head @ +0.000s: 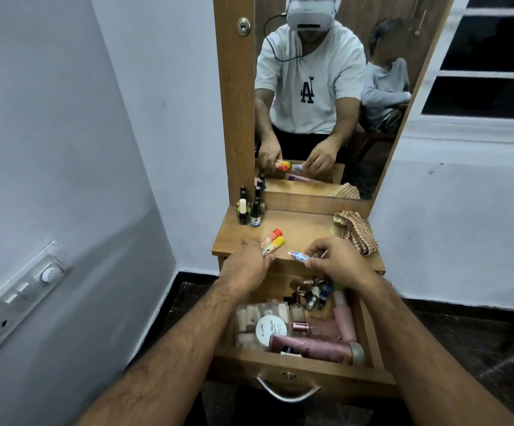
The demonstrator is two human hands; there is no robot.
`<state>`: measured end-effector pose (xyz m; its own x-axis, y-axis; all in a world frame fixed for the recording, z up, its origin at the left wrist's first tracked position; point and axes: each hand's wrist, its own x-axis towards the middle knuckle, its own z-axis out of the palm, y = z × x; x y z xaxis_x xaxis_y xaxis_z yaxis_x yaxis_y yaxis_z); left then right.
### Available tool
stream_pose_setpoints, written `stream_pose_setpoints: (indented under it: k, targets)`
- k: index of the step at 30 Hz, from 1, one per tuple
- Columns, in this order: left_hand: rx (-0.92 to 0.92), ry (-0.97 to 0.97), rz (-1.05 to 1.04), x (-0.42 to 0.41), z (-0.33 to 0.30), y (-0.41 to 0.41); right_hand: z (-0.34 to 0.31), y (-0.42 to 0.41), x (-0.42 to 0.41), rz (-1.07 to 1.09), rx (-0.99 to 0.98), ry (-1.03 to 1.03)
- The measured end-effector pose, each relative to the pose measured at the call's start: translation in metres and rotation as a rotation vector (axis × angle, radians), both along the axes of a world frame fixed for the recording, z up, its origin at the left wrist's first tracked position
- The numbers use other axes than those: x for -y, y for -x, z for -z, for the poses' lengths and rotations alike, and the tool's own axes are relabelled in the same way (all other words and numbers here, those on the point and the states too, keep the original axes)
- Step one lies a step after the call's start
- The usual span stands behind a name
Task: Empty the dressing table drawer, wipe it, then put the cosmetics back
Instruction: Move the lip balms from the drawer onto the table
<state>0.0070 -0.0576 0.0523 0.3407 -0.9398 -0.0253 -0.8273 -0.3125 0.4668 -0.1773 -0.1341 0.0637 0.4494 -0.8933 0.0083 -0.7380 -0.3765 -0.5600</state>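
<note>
The drawer (295,368) is pulled well out below the worktop (298,232), so its contents lie in plain reach, and it is the thing everything else here hangs off. It is far from empty: a clear box of small pieces with a white round tub (272,329) on top sits at its left, pink tubes (314,348) and a pink bottle lie along its front and right, and a huddle of small bottles (314,292) fills its back.

Both hands are raised above the drawer's back edge. The left hand (245,269) is curled round 2 small tubes (272,239), 1 red-capped and 1 yellow-capped, gripped together, probably to save trips. The right hand (334,262) pinches a small blue and white tube (300,256) in its fingertips.

Beyond the drawer, at the worktop's back left, nail polish bottles (249,210) stand upright in a tight group, leaving the middle free for what comes out. A checked cloth (357,232) lies bunched at the right, handy for wiping. I'd say emptying is only partly done.
</note>
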Motion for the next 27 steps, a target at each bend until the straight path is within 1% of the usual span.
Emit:
stream_pose_setpoints:
  k: [4,9,13,19,22,25,27]
  targets:
    - [0.026,-0.044,-0.008,0.04,-0.01,-0.002,-0.008,-0.009,0.033,0.016,-0.068,0.089]
    - [0.011,-0.117,-0.053,0.07,-0.007,0.001,-0.004,-0.021,0.062,0.004,-0.108,0.019]
    - [0.098,-0.143,-0.063,0.083,-0.004,0.002,0.002,-0.028,0.075,-0.045,-0.194,0.043]
    - [0.121,-0.143,-0.072,0.091,0.001,-0.002,0.012,-0.039,0.078,-0.055,-0.206,0.184]
    - [0.108,-0.111,-0.049,0.087,0.004,-0.004,0.016,-0.039,0.076,-0.029,-0.162,0.191]
    - [0.03,-0.066,-0.012,0.086,0.006,-0.006,0.019,-0.04,0.076,0.001,-0.156,0.202]
    - [-0.02,-0.077,0.012,0.085,0.004,-0.008,0.02,-0.041,0.075,0.006,-0.155,0.198]
